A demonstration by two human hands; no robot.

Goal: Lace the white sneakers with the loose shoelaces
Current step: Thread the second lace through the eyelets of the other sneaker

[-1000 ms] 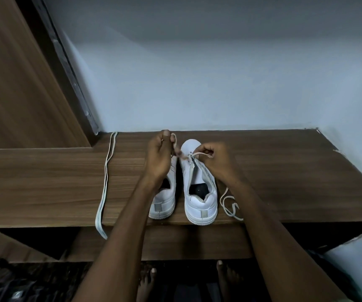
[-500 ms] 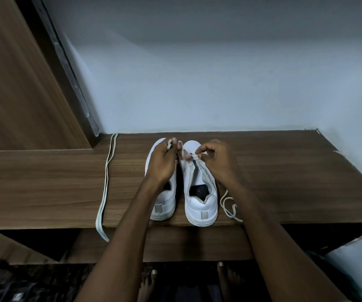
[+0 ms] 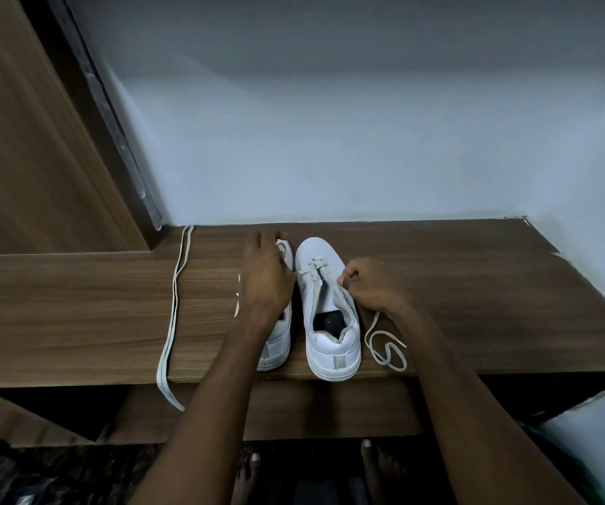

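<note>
Two white sneakers stand side by side, heels toward me, on a wooden shelf (image 3: 475, 304). My left hand (image 3: 264, 278) lies over the left sneaker (image 3: 275, 344) and hides most of it. It holds one end of the shoelace (image 3: 315, 267), which crosses the front eyelets of the right sneaker (image 3: 330, 322). My right hand (image 3: 370, 286) pinches the other side of that lace beside the right sneaker's eyelets. The lace tail (image 3: 384, 349) curls on the shelf under my right wrist. A second loose shoelace (image 3: 175, 297) lies doubled on the shelf at the left.
The second lace hangs over the shelf's front edge (image 3: 75, 384). A pale wall (image 3: 330, 158) closes the back and right, and a wooden panel (image 3: 20, 158) stands at the left. My bare feet (image 3: 373, 464) show on the floor below.
My hands have drawn apart from the right sneaker's toe, the left going left and the right going right. The lace now stretches across the front eyelets and the toe shows fully.
</note>
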